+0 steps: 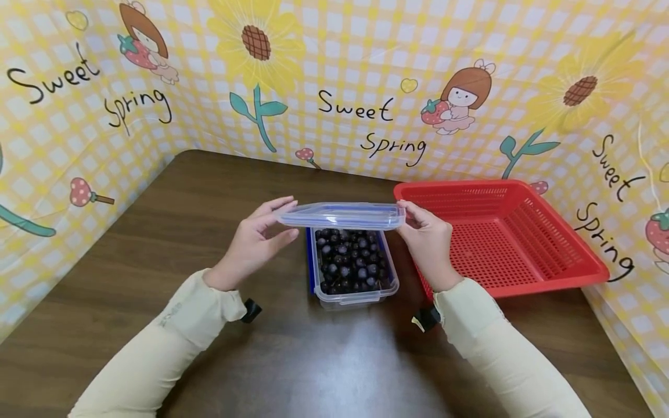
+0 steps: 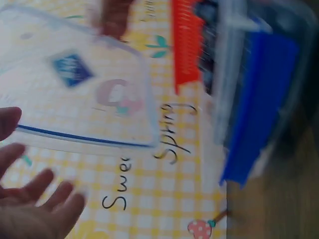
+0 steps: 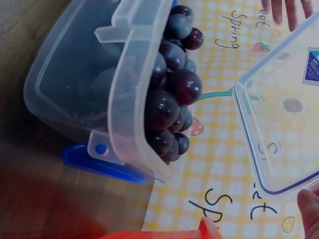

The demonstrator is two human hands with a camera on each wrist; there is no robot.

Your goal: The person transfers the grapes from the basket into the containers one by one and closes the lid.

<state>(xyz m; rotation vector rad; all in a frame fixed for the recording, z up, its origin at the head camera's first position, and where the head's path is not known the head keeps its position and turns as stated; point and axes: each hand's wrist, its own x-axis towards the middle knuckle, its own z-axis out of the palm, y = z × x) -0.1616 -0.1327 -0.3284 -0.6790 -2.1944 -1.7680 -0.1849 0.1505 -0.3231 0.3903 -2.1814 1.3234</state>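
Clear plastic rectangular lid with blue seal [image 1: 342,217] tilted above the far end of a clear, blue-clipped plastic box [image 1: 358,299] of dark round fruit [image 1: 345,264], on the brown wood-grain worktop [image 1: 130,249]. Right grip [image 1: 427,244] pinches the lid's edge; left grip [image 1: 253,241] spread loose at the opposite edge, contact uncertain. Could slip: one firm pinch only, so lid might pivot down onto the fruit. Red perforated plastic basket [image 1: 486,249] near right wrist, could get bumped. Lid hides box's far rim; left wrist view blurred, left fingers partly cut off.
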